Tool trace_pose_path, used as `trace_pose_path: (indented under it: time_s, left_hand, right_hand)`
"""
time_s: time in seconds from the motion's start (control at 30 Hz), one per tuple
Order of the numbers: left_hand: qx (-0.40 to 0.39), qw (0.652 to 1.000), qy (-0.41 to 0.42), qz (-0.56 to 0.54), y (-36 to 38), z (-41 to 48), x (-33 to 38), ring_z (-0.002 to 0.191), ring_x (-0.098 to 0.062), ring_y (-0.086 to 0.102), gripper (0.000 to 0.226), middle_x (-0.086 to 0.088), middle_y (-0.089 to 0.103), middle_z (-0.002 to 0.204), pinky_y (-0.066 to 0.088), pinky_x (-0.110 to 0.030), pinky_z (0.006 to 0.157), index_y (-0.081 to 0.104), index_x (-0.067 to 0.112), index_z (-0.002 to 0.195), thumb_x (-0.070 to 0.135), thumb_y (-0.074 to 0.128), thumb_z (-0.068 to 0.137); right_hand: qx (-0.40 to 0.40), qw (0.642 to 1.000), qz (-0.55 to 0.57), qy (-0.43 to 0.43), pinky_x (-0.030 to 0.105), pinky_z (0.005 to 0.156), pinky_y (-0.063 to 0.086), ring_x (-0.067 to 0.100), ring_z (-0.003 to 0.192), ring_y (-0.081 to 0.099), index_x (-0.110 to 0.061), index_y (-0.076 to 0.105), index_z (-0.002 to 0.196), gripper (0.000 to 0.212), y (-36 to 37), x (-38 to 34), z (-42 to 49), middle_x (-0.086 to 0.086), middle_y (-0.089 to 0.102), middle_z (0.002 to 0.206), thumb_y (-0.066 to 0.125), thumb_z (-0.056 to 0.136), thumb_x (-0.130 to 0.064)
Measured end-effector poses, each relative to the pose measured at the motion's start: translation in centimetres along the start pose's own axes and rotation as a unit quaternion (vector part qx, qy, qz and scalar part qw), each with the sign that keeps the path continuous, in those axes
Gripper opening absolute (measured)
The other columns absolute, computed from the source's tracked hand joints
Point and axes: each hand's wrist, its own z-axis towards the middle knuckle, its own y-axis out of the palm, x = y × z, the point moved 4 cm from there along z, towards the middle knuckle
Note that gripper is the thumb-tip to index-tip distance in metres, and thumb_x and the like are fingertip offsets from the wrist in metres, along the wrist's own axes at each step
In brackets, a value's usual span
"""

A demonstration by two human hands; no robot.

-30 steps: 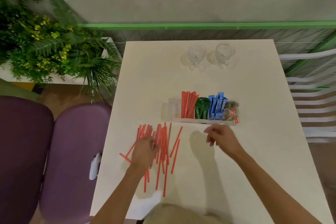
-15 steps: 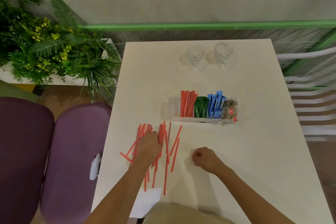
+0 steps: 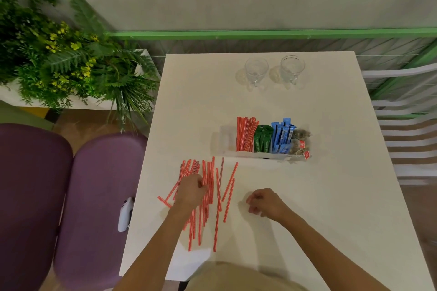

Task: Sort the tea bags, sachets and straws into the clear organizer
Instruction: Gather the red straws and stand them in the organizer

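a: what has just changed, starting close in?

b: the right grip (image 3: 266, 202) was up at the front edge of the clear organizer (image 3: 248, 154) a second ago. it has since come back and now lies on the near surface (image 3: 331, 196), fingers curled in with nothing visible in them, just right of the loose straws (image 3: 210, 172).

a: and the other one?

b: the left grip (image 3: 191, 190) has stayed on the loose straws. its fingers are bent into the pile, clamped on a few as far as i can tell.

a: so what does that mean for the job?

b: i'd judge the right one free for another bunch. the straws are the only sort left outside, scattered near and left of the organizer.

a: and inside it?

b: from left to right there is an empty end slot, then the sorted straws (image 3: 244, 134) standing up, the green sachets (image 3: 262, 138), the blue sachets (image 3: 282, 134) and the tea bags (image 3: 299, 142) at the right end.

a: is any writing readable?

b: both sachet colours carry white print, and the red tags (image 3: 306, 154) on the tea bags carry a white mark. all of it is too small to read. the two glasses (image 3: 256, 71) at the far edge have no label that i can see.
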Motion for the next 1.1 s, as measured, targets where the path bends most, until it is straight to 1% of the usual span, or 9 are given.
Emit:
trace_pose_path:
  time_s: [0.1, 0.23, 0.43, 0.5, 0.57, 0.67, 0.8, 0.93, 1.1]
  left_hand:
    - [0.003, 0.993, -0.027, -0.112, -0.7, -1.1, 0.0, 0.053, -0.014, 0.066, 0.014, 0.002, 0.062, 0.069, 0.055, -0.02, 0.052, 0.06, 0.014, 0.078, 0.016, 0.07, 0.088]
    - [0.001, 0.953, -0.069, -0.296, -1.3, -2.4, 0.4, 0.061, -0.019, 0.071, 0.008, -0.003, 0.069, 0.08, 0.059, -0.025, 0.059, 0.066, 0.008, 0.09, 0.011, 0.072, 0.085]
    - [0.003, 0.922, -0.091, -0.377, -0.4, -3.1, 0.8, 0.068, -0.019, 0.074, 0.014, -0.008, 0.074, 0.079, 0.061, -0.029, 0.063, 0.07, 0.003, 0.093, 0.014, 0.072, 0.086]
    - [0.004, 0.92, -0.094, -0.379, -0.1, -3.1, 0.9, 0.07, -0.019, 0.074, 0.015, -0.008, 0.075, 0.08, 0.062, -0.032, 0.066, 0.071, 0.003, 0.095, 0.015, 0.072, 0.086]
    - [0.006, 0.92, -0.097, -0.379, 0.1, -3.1, 0.9, 0.07, -0.017, 0.074, 0.013, -0.005, 0.075, 0.082, 0.062, -0.031, 0.067, 0.071, 0.007, 0.095, 0.017, 0.07, 0.087]
    - [0.009, 0.92, -0.095, -0.381, 0.2, -3.3, 0.9, 0.071, -0.016, 0.074, 0.013, -0.005, 0.075, 0.083, 0.061, -0.031, 0.069, 0.071, 0.007, 0.095, 0.018, 0.07, 0.087]
    - [0.005, 0.914, -0.095, -0.395, 0.4, -3.5, 0.7, 0.072, -0.017, 0.074, 0.013, -0.005, 0.076, 0.082, 0.061, -0.028, 0.067, 0.072, 0.007, 0.096, 0.016, 0.069, 0.087]
    - [-0.002, 0.904, -0.102, -0.415, 0.6, -3.6, 0.8, 0.075, -0.018, 0.074, 0.012, -0.005, 0.076, 0.083, 0.06, -0.028, 0.068, 0.072, 0.009, 0.096, 0.016, 0.069, 0.088]
    - [-0.002, 0.898, -0.091, -0.43, 0.4, -3.8, 0.6, 0.078, -0.02, 0.074, 0.014, -0.006, 0.076, 0.087, 0.061, -0.037, 0.076, 0.072, 0.008, 0.099, 0.017, 0.067, 0.089]
  right_hand:
    - [-0.017, 0.999, 0.034, -0.004, 0.022, 0.061, 0.049, 0.013, 0.068, 0.063, -0.011, 0.067, 0.09, 0.014, 0.6, -0.7, -0.3, 0.007, 0.073, 0.081, 0.053, 0.092, -0.011]
    - [-0.056, 0.995, 0.086, 0.009, 0.025, 0.064, 0.051, 0.015, 0.069, 0.064, -0.011, 0.068, 0.094, 0.02, 2.8, -1.3, -1.0, 0.008, 0.073, 0.082, 0.051, 0.097, -0.022]
    - [-0.117, 0.971, 0.194, 0.078, 0.027, 0.061, 0.053, 0.024, 0.073, 0.067, -0.008, 0.065, 0.097, 0.049, 7.2, -1.2, -2.2, 0.015, 0.074, 0.089, 0.038, 0.1, -0.049]
    - [-0.118, 0.963, 0.231, 0.078, 0.027, 0.058, 0.051, 0.025, 0.071, 0.067, -0.007, 0.065, 0.094, 0.046, 7.7, -1.1, -2.4, 0.017, 0.074, 0.087, 0.037, 0.102, -0.043]
    - [-0.108, 0.96, 0.251, 0.058, 0.026, 0.057, 0.048, 0.024, 0.067, 0.065, -0.005, 0.067, 0.092, 0.031, 7.7, -1.3, -2.5, 0.017, 0.073, 0.084, 0.043, 0.099, -0.022]
    - [-0.097, 0.981, 0.168, -0.004, 0.023, 0.057, 0.046, 0.015, 0.067, 0.063, -0.005, 0.071, 0.089, 0.023, 7.3, -1.5, -2.4, 0.01, 0.07, 0.081, 0.051, 0.083, 0.003]
    - [-0.087, 0.992, 0.085, -0.031, 0.011, 0.05, 0.042, 0.009, 0.063, 0.054, -0.013, 0.066, 0.091, 0.028, 6.8, -1.8, -1.9, -0.001, 0.057, 0.074, 0.056, 0.08, 0.011]
    - [-0.093, 0.994, 0.044, -0.047, 0.013, 0.054, 0.044, 0.01, 0.065, 0.054, -0.01, 0.067, 0.101, 0.016, 7.2, -1.4, -1.2, 0.0, 0.06, 0.08, 0.062, 0.088, -0.002]
    - [-0.068, 0.994, 0.017, -0.08, 0.018, 0.062, 0.051, 0.007, 0.06, 0.059, -0.006, 0.076, 0.088, 0.012, 7.0, -1.3, -1.1, -0.009, 0.067, 0.072, 0.065, 0.089, -0.008]
